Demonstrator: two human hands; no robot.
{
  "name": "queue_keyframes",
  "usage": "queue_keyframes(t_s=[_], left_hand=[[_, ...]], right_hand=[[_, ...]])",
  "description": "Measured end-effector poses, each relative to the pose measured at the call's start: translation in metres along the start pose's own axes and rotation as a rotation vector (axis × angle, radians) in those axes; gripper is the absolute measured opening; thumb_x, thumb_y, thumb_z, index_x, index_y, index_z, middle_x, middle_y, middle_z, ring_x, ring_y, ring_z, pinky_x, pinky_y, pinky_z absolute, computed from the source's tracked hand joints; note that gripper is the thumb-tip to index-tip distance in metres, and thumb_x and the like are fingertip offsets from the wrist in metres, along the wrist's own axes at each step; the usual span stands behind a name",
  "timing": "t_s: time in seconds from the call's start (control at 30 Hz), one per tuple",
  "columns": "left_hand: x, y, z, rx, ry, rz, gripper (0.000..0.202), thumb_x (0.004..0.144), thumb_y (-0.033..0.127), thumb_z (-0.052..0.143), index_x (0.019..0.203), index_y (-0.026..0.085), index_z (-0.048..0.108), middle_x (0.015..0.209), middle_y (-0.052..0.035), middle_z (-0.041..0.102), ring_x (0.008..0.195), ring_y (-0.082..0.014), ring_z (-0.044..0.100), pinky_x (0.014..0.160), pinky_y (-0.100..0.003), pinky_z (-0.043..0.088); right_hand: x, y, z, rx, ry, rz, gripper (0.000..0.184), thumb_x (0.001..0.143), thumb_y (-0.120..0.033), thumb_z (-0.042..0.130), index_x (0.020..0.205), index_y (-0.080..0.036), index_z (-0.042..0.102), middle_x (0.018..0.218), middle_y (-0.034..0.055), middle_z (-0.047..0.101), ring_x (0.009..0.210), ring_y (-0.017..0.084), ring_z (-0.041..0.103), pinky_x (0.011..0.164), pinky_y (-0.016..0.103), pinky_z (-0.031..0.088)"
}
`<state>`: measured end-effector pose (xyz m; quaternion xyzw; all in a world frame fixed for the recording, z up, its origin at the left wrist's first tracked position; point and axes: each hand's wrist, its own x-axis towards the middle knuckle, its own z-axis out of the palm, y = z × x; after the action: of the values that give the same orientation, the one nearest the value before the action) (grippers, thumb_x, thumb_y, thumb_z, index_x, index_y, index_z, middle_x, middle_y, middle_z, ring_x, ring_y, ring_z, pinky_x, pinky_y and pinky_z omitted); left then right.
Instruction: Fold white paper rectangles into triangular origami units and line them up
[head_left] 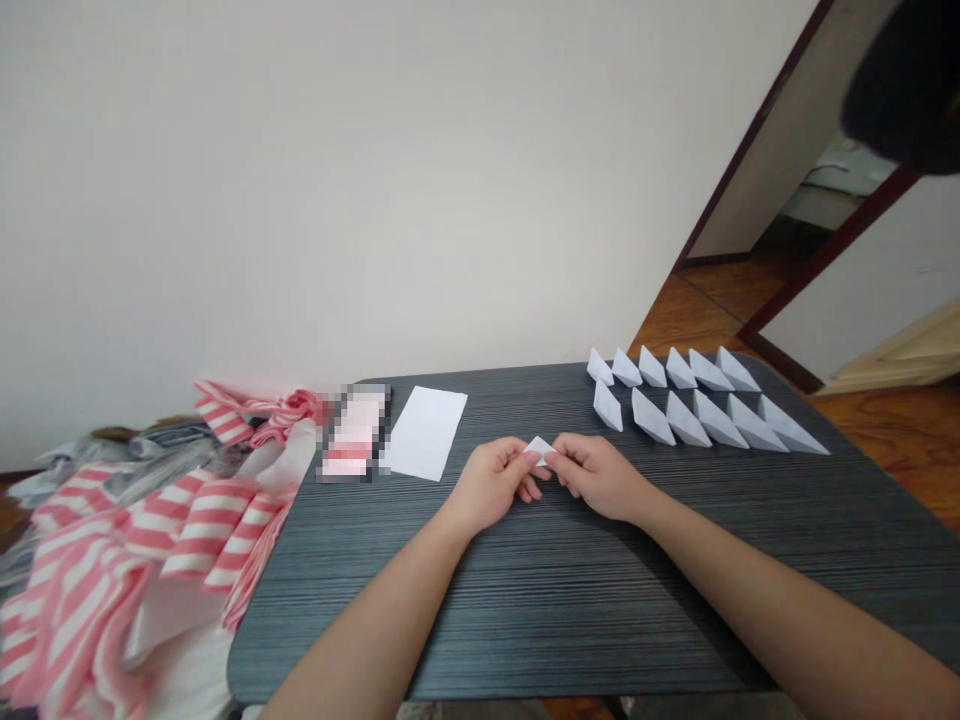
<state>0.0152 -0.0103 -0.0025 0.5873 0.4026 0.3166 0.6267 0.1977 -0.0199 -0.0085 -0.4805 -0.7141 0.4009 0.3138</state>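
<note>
A small piece of folded white paper (pixel 540 449) is pinched between both hands above the middle of the dark table, its pointed tip facing away from me. My left hand (pixel 499 482) grips its left side with thumb and fingers, and my right hand (pixel 596 473) holds the right side the same way. Much of the paper is hidden behind my thumbs. To the left lies a flat stack of white paper sheets (pixel 427 432). On the right, several folded paper boats (pixel 686 418) stand in two rows.
The dark wood-grain table (pixel 480 600) stands against a pale wall (pixel 420 180). A blurred-out phone-like object (pixel 355 432) lies near its left edge. Red-and-white striped cloth (pixel 82 580) is heaped left of the table. A doorway (pixel 780 220) opens at the right.
</note>
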Motion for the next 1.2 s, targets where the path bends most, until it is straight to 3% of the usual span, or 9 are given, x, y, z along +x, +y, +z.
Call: queue_keyframes(t_s=[0.23,0.47,0.77,0.97,1.1,1.2], left_hand=[[0.0033,-0.0088,-0.0024,-0.117,0.07,-0.041,0.03,0.084,0.04,0.049,0.087,0.011,0.057,0.083,-0.0104,0.069,0.054,-0.0121,0.063,0.049,-0.023,0.048],[0.0026,-0.0079,-0.0037,-0.136,0.035,-0.024,0.032,0.085,0.041,0.048,0.092,0.01,0.057,0.09,-0.013,0.069,0.056,-0.0118,0.063,0.052,-0.023,0.049],[0.0029,-0.0088,-0.0045,-0.16,0.035,-0.041,0.035,0.085,0.043,0.047,0.093,0.01,0.056,0.086,-0.0131,0.069,0.055,-0.0128,0.063,0.05,-0.023,0.048],[0.0016,-0.0068,-0.0032,-0.06,0.031,0.028,0.033,0.083,0.041,0.052,0.1,0.012,0.055,0.065,-0.0033,0.063,0.049,-0.0101,0.057,0.048,-0.021,0.046],[-0.0003,-0.005,-0.0023,-0.042,0.028,0.044,0.04,0.084,0.038,0.05,0.118,0.016,0.047,0.059,0.0007,0.059,0.048,-0.0104,0.055,0.048,-0.022,0.045],[-0.0015,-0.0044,-0.0009,-0.007,0.022,0.037,0.037,0.086,0.041,0.046,0.113,0.016,0.051,0.064,-0.0016,0.061,0.05,-0.0106,0.055,0.049,-0.022,0.045]], right_hand=[[0.0017,0.0028,-0.0004,0.114,0.008,0.054,0.027,0.088,-0.035,0.045,0.067,-0.019,0.05,0.054,-0.0038,0.052,0.041,0.008,0.044,0.044,0.021,0.035],[-0.0001,0.0006,-0.0031,0.152,-0.003,0.102,0.025,0.089,-0.034,0.043,0.072,-0.018,0.051,0.054,-0.0043,0.052,0.039,0.008,0.045,0.041,0.021,0.035],[-0.0001,0.0031,-0.0034,0.144,0.006,0.086,0.026,0.088,-0.036,0.046,0.07,-0.018,0.052,0.052,-0.0038,0.052,0.041,0.009,0.047,0.045,0.022,0.037],[-0.0023,0.0005,-0.0046,0.066,-0.078,0.064,0.028,0.09,-0.035,0.043,0.068,-0.018,0.049,0.042,-0.006,0.048,0.038,0.009,0.042,0.046,0.022,0.035],[-0.0011,0.0005,-0.0032,0.178,-0.079,0.023,0.025,0.09,-0.033,0.044,0.072,-0.017,0.051,0.051,-0.004,0.052,0.043,0.008,0.045,0.049,0.022,0.037],[0.0,-0.0008,0.0006,0.365,-0.118,-0.019,0.012,0.085,-0.029,0.053,0.085,-0.017,0.052,0.069,-0.0003,0.059,0.052,0.009,0.052,0.049,0.022,0.04]])
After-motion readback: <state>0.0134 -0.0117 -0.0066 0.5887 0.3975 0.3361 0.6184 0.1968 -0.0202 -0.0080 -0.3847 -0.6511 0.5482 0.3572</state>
